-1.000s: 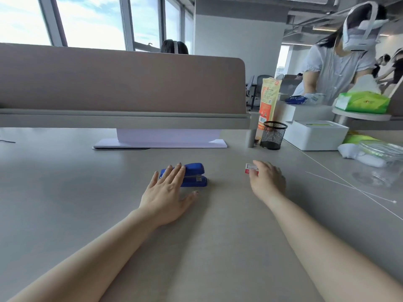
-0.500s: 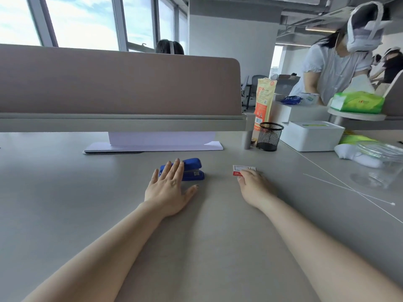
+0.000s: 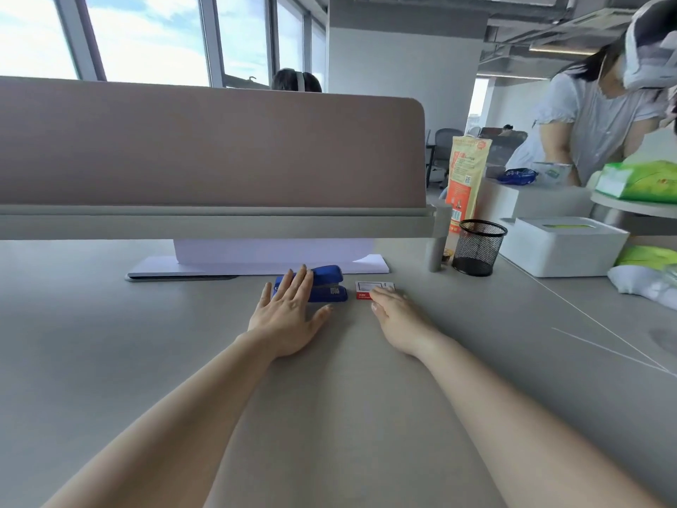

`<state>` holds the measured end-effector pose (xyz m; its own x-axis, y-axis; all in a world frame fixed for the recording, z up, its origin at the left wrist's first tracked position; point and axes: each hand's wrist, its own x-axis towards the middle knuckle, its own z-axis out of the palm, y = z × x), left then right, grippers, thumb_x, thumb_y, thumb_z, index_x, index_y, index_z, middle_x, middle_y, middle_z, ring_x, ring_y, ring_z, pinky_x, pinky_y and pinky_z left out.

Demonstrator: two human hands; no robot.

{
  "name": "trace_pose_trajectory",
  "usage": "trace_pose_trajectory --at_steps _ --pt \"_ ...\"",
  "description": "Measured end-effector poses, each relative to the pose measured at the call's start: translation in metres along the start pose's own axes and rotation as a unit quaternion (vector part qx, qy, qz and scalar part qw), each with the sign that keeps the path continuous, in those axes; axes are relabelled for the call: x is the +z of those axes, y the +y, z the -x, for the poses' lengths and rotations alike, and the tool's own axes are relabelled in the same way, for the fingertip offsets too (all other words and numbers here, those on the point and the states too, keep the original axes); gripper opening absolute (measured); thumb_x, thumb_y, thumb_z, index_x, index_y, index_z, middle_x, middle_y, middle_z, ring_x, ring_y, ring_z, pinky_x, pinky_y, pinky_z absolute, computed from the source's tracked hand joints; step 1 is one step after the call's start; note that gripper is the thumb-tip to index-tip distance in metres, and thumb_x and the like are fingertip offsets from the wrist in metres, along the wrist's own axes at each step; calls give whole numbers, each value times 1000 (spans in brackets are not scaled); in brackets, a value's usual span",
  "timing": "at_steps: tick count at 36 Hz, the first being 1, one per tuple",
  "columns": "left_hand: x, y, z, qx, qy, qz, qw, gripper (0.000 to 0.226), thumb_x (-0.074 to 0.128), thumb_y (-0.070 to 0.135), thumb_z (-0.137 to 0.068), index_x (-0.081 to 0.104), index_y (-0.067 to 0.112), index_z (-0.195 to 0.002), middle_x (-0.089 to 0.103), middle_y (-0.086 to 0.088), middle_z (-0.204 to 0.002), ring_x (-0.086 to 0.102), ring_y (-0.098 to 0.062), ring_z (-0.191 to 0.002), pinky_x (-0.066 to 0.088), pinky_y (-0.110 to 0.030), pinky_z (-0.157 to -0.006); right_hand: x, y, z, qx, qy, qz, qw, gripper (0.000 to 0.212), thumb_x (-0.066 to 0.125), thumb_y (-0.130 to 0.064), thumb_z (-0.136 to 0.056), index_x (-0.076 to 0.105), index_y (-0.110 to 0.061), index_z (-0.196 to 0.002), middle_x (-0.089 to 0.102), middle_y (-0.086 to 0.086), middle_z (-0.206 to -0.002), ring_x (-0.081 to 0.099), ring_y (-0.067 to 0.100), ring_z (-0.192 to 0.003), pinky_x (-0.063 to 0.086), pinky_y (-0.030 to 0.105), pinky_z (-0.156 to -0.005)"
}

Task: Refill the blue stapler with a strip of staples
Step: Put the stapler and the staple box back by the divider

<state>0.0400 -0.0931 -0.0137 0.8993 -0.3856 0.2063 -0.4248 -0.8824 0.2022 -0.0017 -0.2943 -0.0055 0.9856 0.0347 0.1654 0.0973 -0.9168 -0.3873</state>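
The blue stapler (image 3: 328, 286) lies closed on the grey desk (image 3: 110, 361), in front of a white paper stack. My left hand (image 3: 289, 313) lies flat with spread fingers, its fingertips covering the stapler's left half. Just right of the stapler sits a small white and red staple box (image 3: 370, 288). My right hand (image 3: 397, 317) rests on the desk with its fingers touching the box's near right corner; it does not hold the box. No loose staple strip is visible.
A black mesh pen cup (image 3: 478, 247) and a white lidded box (image 3: 564, 245) stand at the back right, beside an orange bag (image 3: 465, 174). A brown desk divider (image 3: 212, 152) closes the back. A person (image 3: 600, 115) stands at the far right. Thin white lines cross the right desk.
My right hand has drawn back toward me, uncovering the staple box, and both hands and objects sit closer together in view. My left hand stays on the stapler.
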Motion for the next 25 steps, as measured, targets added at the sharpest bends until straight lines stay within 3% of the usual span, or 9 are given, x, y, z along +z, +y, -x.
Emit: trace_pose_trajectory --at_steps 3,14,22,25 --pt "2 -3 -15 0 3 1 1000 75 19 63 -88 -12 24 -144 -14 8 -156 -17 -11 -141 -10 -39 -117 3 2 -17 0 0 -4 1000 33 29 -20 -98 47 -6 -121 43 10 -141 32 28 -134 27 32 -105" --pt "10 -7 -43 -4 3 3 1000 74 19 61 -89 -11 23 -145 -14 7 -156 -16 -12 -142 -10 -40 -117 12 14 -49 -11 -1 -13 1000 42 28 -21 -99 34 -12 -139 25 4 -155 15 17 -144 10 34 -118" --pt "12 -6 -46 -10 0 -1 1000 75 17 63 -88 -14 23 -144 -17 7 -155 -18 -13 -141 -10 -41 -117 9 14 -47 -24 14 -30 999 39 30 -19 -98 41 -10 -134 34 6 -150 26 21 -140 18 32 -114" --pt "13 -5 -43 -5 25 -2 1000 74 18 61 -89 -15 23 -144 -18 6 -155 -18 -13 -141 -11 -42 -117 13 15 -49 -27 32 -18 999 40 29 -21 -98 40 -13 -136 29 4 -153 22 20 -142 17 34 -116"
